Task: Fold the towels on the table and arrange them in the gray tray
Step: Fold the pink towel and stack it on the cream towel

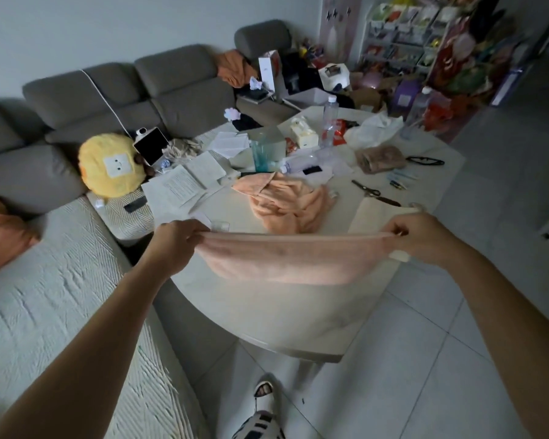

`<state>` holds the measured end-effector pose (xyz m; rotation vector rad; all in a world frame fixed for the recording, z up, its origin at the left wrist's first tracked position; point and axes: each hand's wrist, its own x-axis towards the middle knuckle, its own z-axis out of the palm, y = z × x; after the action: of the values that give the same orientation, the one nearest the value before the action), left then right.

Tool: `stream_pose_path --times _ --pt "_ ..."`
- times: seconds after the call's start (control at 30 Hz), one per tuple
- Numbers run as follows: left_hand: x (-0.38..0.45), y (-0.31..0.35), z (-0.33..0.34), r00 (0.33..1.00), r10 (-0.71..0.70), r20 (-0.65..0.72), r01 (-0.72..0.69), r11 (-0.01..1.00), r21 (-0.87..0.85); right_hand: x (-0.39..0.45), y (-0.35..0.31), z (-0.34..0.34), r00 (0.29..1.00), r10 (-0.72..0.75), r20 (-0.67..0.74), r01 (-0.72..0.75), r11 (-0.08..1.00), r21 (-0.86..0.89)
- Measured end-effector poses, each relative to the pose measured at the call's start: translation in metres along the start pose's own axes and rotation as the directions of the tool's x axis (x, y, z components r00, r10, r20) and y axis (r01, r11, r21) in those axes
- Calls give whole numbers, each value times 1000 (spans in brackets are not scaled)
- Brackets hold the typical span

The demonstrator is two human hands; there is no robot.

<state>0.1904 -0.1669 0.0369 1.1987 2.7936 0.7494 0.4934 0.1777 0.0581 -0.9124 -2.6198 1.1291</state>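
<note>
Left hand [179, 237] and right hand [415, 237], well apart, each pinch 1 top corner of a pink towel [286, 261] stretched above the tabletop's [267, 312] near edge; it sags, looks light and limp, so corners seem the best holds.

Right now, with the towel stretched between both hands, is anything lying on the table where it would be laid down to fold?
Yes. A crumpled orange towel lies on the table just beyond the held towel, papers to its left. No gray tray is identifiable.
</note>
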Motion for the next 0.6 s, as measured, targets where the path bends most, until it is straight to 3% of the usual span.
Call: stream_pose_path --times 0.13,0.23,0.43,0.6 --pt "-22 -20 12 937 -66 344 71 997 -2 -21 24 16 960 86 267 -110 991 78" --pt "-36 -31 30 858 -85 507 80 996 31 -32 44 37 918 150 368 -186 980 65" --pt "-43 -46 73 789 -130 601 245 963 -113 -36 74 76 896 244 372 -270 963 16" --pt "-21 -58 100 787 -282 550 538 750 -385 -3 88 95 932 262 249 -279 960 32"
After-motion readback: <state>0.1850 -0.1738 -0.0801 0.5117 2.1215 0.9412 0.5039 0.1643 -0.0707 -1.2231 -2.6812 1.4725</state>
